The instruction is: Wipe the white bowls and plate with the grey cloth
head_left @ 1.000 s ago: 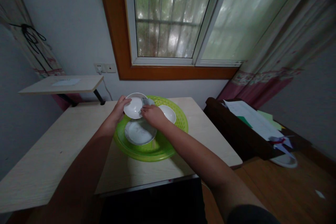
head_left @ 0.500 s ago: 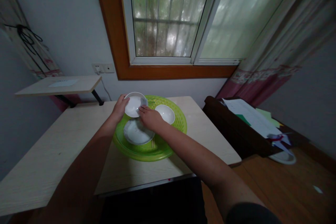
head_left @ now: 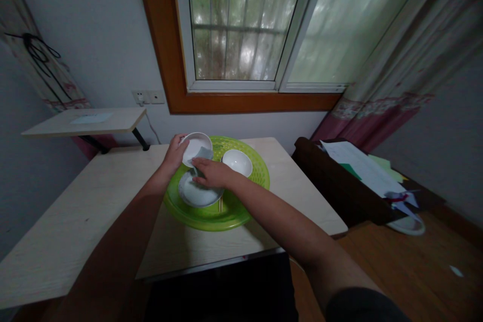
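Note:
A white bowl point(head_left: 194, 144) is tilted over the left rear of a round lime-green basket tray point(head_left: 217, 223). My left hand point(head_left: 175, 153) grips its left rim. At the bowl's near rim is my right hand point(head_left: 214, 173), fingers over the edge and thumb lower down. A pale grey patch lies inside the bowl by those fingers; whether it is cloth or shadow I cannot tell. Below the right hand sits a white plate point(head_left: 199, 196), partly covered by it. Another white bowl point(head_left: 238, 162) stands upright on the tray's right side, behind the right wrist. Chopsticks point(head_left: 221, 205) show beside the plate.
The tray stands on a pale wooden table point(head_left: 109, 211). A small raised shelf point(head_left: 124, 119) with a paper on it is at the left. Past the table's right edge, papers point(head_left: 350, 161) lie on a dark brown piece of furniture point(head_left: 320, 183). A window rises behind.
My right hand has drawn back from inside the held bowl to its near rim, and its thumb is now apart from the fingers. The held bowl has shifted slightly right.

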`<action>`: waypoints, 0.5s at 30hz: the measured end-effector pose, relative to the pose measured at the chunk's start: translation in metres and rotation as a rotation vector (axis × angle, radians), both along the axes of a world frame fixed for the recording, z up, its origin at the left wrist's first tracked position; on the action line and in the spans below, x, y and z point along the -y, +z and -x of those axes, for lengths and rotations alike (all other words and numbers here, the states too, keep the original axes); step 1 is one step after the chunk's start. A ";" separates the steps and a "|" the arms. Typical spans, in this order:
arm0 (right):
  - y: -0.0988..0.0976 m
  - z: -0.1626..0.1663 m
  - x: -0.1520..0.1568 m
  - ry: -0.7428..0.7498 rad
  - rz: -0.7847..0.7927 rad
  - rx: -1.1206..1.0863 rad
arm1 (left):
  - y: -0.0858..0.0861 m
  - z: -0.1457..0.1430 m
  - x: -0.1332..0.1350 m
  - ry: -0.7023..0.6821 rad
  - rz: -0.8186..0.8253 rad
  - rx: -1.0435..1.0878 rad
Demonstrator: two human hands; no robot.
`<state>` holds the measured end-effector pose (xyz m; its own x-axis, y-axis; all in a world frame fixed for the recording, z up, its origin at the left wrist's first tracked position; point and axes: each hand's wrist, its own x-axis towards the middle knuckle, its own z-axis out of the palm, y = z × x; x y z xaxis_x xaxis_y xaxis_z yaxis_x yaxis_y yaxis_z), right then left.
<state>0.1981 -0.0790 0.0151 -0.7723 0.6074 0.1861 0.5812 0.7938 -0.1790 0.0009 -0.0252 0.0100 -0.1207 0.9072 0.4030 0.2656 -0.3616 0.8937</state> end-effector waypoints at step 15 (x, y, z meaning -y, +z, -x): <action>-0.001 -0.001 0.008 -0.019 -0.101 0.099 | 0.002 0.001 0.002 0.013 0.028 -0.060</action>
